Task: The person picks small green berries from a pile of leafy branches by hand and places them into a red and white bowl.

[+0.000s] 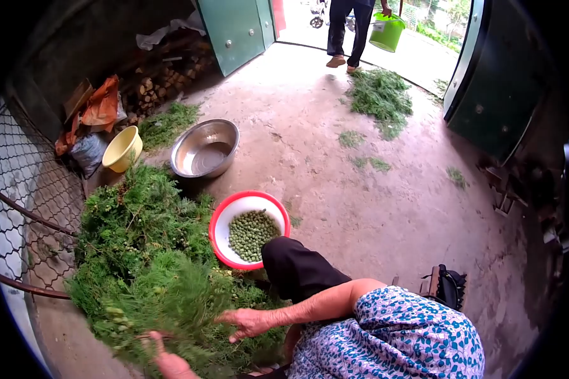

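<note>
Looking down from my head, I see my right hand [253,322] reaching over the leafy sprigs, index finger pointing out and thumb well apart from it, the other fingers half curled; I see nothing gripped between them. My left hand [171,363] is lower, with a finger raised beside a blurred sprig [193,290] — whether I have its stem pinched, I can't tell. The sprig is above the big green pile [133,234], close to both hands.

To handle it well, I'd steady the woody end with my left and keep the right light, using thumb and index tip, so the soft fronds aren't crushed. Slower movement would help, since the greenery is a blur here.

The red-rimmed basin [215,230] is just beside the pile, small green balls [253,234] inside it, and my dark-trousered knee [284,256] overlaps its edge in my sight — I'd mind that, as a nudge could spill them. Another person [349,28] is at the doorway with a green bucket [387,33], well apart from my hands.
</note>
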Motion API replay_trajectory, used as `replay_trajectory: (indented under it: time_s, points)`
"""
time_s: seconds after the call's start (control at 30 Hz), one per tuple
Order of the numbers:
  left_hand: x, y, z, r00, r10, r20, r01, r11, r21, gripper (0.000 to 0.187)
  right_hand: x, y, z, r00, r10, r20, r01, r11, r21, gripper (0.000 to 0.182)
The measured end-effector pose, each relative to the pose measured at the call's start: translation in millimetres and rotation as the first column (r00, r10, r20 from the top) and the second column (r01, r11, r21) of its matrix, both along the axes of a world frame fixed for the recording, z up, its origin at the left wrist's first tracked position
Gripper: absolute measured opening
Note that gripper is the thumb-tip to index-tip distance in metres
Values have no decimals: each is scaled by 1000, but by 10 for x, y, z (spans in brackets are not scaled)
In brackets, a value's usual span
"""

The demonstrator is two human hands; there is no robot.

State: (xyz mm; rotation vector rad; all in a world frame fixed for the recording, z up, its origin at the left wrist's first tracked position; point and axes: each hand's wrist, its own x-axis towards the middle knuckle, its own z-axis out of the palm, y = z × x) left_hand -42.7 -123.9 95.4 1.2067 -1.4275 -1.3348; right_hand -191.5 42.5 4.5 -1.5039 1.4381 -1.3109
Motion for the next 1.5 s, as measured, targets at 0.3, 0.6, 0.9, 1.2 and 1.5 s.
replay_trajectory:
  time_s: [0.3,0.6,0.9,1.2,1.5]
  points:
    - [-197,647,-581,994,16,107,-14,1000,-11,76,593,189,-471,958,-110,265,96,993,64,39]
    - [-178,915,-332,984,-21,177,17,1000,25,64,660,211,-544,926,47,376,-101,987,125,20]
    - [-250,1092,-94,981,164,-106,-107,905,412,62,658,316,-347,860,200,469,-264,962,74,18]
    - [113,804,-637,899,-51,434,49,999,15,59,617,388,-340,939,229,255,-280,942,187,29]
    - [41,804,-420,935,264,-237,-197,942,272,35,-212,693,-96,716,-106,-690,-97,964,-248,25]
